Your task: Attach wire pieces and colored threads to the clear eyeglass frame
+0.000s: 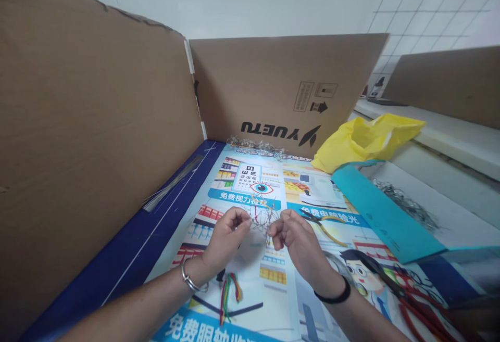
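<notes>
Over the middle of the printed table sheet (273, 285), a tangled piece of thin wirework (265, 214) is held up between both hands. My left hand (232, 232), with a silver bangle on its wrist, pinches the wirework's left side between thumb and fingertips. My right hand (292, 232), wearing a black wristband, has its fingers curled and closed on the right side of the same wirework. The exact wire ends at the fingertips are too fine to make out.
Cardboard panels (250, 81) stand behind and left. Straight wires (172, 186) lie at left, coloured cords (230, 295) in front. Yellow-handled pliers (328, 227), red-handled cutters (414, 300), a yellow bag (363, 141) and a teal box (386, 217) holding wire pieces are at right.
</notes>
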Motion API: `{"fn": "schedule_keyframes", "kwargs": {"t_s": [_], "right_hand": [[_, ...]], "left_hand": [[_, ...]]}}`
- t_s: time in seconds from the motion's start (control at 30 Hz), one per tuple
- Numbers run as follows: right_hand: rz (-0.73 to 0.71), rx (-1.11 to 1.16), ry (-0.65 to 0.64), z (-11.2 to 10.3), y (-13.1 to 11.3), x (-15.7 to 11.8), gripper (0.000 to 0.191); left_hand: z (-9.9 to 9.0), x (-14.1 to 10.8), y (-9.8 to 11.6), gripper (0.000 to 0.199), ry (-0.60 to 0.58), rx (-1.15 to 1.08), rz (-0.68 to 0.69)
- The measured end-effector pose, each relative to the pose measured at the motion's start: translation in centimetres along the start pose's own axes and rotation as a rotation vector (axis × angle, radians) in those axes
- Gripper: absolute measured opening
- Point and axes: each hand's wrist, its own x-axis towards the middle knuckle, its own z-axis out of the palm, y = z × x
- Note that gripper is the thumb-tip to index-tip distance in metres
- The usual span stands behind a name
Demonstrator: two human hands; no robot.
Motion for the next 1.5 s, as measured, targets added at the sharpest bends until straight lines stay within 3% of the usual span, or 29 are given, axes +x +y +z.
{"fn": "schedule_keyframes", "kwargs": {"t_s": [0.3, 0.43, 0.63, 0.9, 1.07, 1.3, 1.5], "right_hand": [[0.009, 0.052, -0.001, -0.5, 0.0, 0.5, 0.02], [0.02, 0.044, -0.054, -0.5, 0.1, 0.3, 0.019], [0.063, 0.009, -0.116, -0.3, 0.2, 0.1, 0.018], [0.073, 0.04, -0.153, 0.0, -0.1, 0.1, 0.02], [0.062, 0.086, -0.173, 0.0, -0.1, 0.2, 0.019], [0.101, 0.076, -0.175, 0.6, 0.0, -0.1, 0.022], [0.095, 0.094, -0.183, 0.5, 0.1, -0.2, 0.021]], "left_hand": [[-0.8, -0.2, -0.1, 0.03, -0.041, 0.299, 0.356], [-0.8, -0.4, 0.0, 0.031, -0.057, 0.39, 0.42], [-0.3, -0.1, 0.2, 0.019, 0.011, 0.456, 0.291], [0.5, 0.4, 0.1, 0.021, 0.062, 0.264, -0.045], [0.9, 0.1, 0.0, 0.033, 0.063, 0.135, -0.105], [1.6, 0.0, -0.2, 0.032, 0.018, -0.131, -0.205], [1.5, 0.2, -0.5, 0.03, 0.088, -0.069, -0.147]]}}
